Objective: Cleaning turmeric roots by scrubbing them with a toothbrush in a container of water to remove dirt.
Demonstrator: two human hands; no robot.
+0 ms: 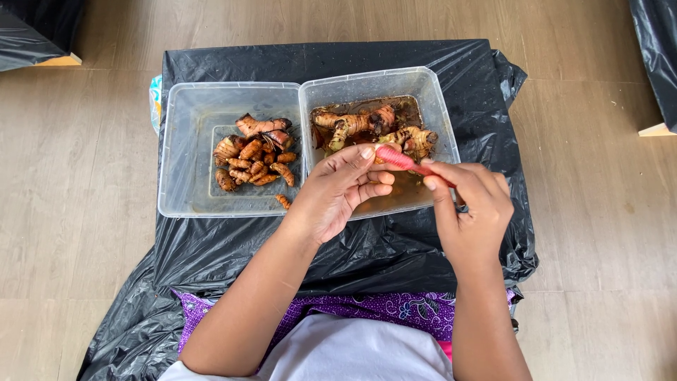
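Over the right-hand plastic tub (437,113) of brown water, the left hand (338,190) pinches a small turmeric piece (384,149) at its fingertips, while the right hand (469,204) closes its grip on a pink toothbrush (400,160) — long axis slanting up-left, head touching the root. Cleaned rhizomes (254,159) lie in the left tub (176,141) — nearer the left hand — on the black-sheeted bench (211,247).

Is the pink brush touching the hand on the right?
Touching. The head view shows the right hand pinching the handle of the pink brush between thumb and fingers, with no gap between them.
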